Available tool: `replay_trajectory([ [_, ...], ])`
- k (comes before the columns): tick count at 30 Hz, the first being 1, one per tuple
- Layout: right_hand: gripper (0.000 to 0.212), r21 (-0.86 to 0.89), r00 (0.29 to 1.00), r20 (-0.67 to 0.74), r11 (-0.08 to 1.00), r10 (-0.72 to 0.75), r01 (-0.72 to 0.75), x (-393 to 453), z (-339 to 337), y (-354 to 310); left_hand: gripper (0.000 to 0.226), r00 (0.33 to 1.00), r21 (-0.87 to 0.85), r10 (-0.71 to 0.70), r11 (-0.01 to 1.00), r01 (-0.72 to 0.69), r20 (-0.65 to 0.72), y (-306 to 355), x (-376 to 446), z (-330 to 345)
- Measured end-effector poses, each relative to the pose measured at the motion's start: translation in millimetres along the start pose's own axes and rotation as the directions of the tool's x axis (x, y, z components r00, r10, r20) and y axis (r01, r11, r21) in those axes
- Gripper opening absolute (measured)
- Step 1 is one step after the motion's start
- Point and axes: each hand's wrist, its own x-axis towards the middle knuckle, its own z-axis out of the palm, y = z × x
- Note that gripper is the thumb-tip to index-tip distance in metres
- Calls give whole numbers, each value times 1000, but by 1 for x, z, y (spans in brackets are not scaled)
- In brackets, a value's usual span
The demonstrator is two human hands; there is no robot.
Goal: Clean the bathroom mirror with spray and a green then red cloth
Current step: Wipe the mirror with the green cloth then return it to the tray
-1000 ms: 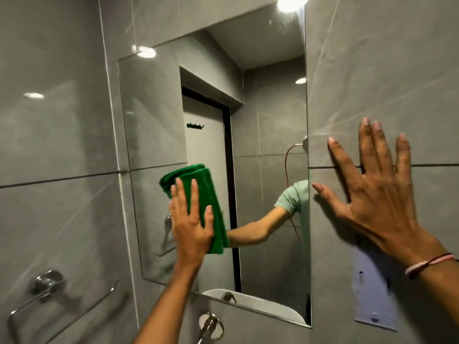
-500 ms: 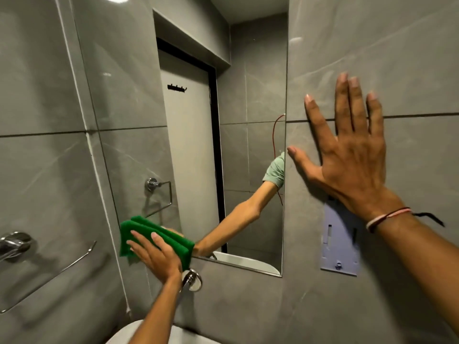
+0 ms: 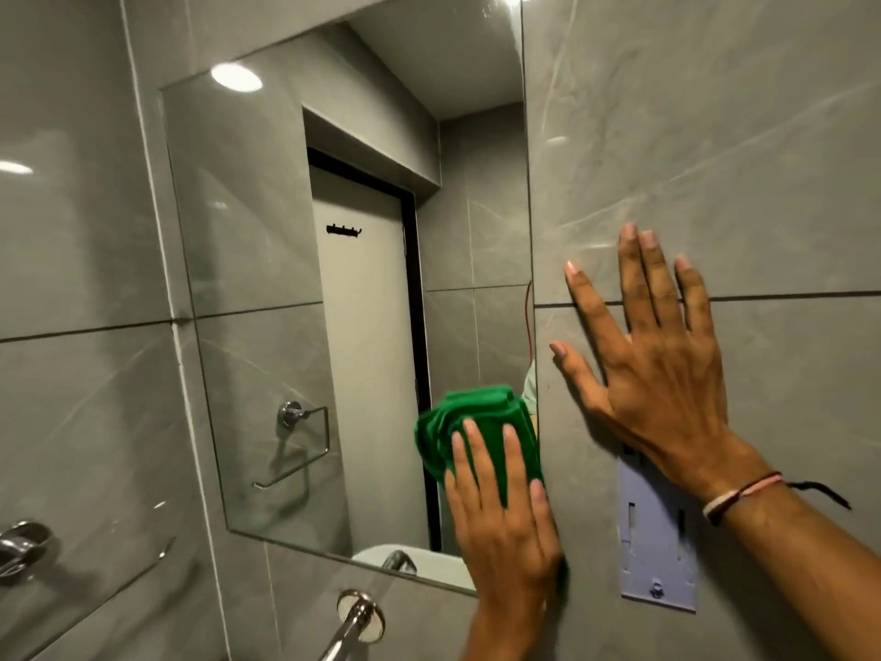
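Observation:
The frameless bathroom mirror [image 3: 295,279] hangs on a grey tiled wall. My left hand [image 3: 505,512] presses a folded green cloth [image 3: 457,422] flat against the mirror's lower right corner, fingers spread over the cloth. My right hand [image 3: 653,369] lies flat and open on the tiles just right of the mirror, with string bracelets on its wrist. No spray bottle or red cloth is in view.
A pale plastic wall bracket [image 3: 655,541] sits below my right hand. A chrome tap [image 3: 357,617] sticks out under the mirror and a chrome towel rail [image 3: 24,546] is at the far left. The mirror reflects a door and a paper holder.
My left hand swept the green cloth from the mirror's lower left corner across to its lower right corner. My right hand stayed pressed on the wall.

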Motion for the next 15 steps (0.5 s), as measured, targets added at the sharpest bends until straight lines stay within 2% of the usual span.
replay_trajectory([
  [2,78,5,1000,-2,1000,-6,6,0,1,0,59,999,15,41,999,-41,-26,-29,66,-14],
  [5,80,25,1000,0,1000,11,-11,-2,1,0,60,998,26,-1,1000,2,-68,-84,169,-42],
  [8,80,39,1000,-24,999,17,-16,-1,1,-1,62,998,36,-32,999,34,-47,-156,227,-76],
  [11,83,26,999,-32,1000,16,-15,-1,1,-3,65,958,-7,-271,962,272,-90,-224,227,-96],
  [13,85,28,1000,-21,999,22,-22,0,2,-2,69,886,-45,-446,895,444,-126,-245,198,-95],
  [15,85,36,999,-23,999,24,-23,0,2,-3,77,823,-72,-552,834,547,-135,-244,156,-87],
])
